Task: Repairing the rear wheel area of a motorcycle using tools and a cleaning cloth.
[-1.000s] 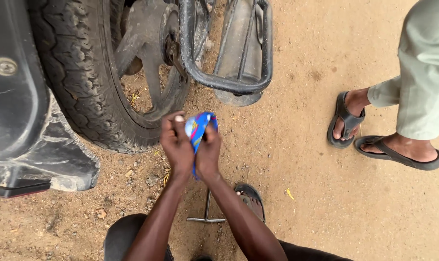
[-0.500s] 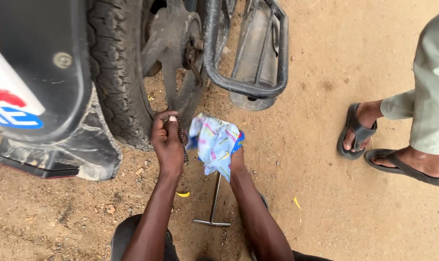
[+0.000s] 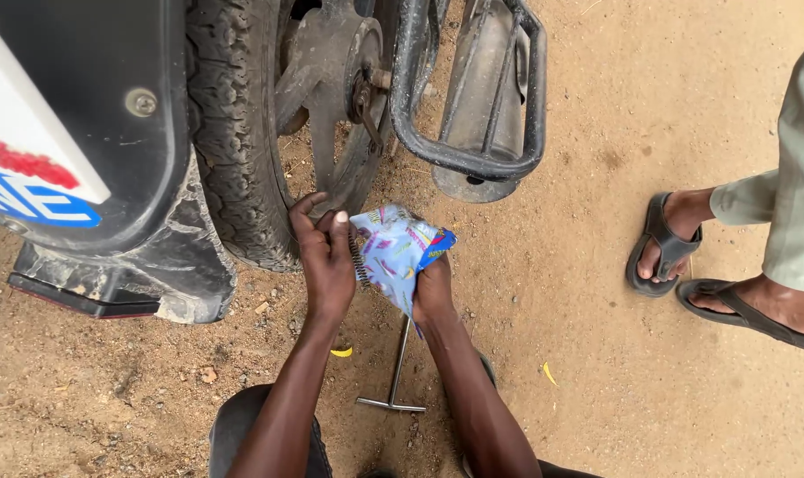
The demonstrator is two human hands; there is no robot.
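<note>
Beside tyre (image 3: pixel 234 133), both hands (image 3: pixel 331 261) grip blue wrapper (image 3: pixel 395 252)

Tyre (image 3: pixel 234 142) and black guard bar (image 3: pixel 468 159) block the space ahead. Open dirt ground (image 3: pixel 579 265) lies right, before sandalled feet (image 3: pixel 676 243).

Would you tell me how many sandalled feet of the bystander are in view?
2: one sandalled foot sits nearer the motorcycle on the dirt, and the other sandalled foot lies further right, reaching the frame edge. Nothing seems to hide more.
</note>
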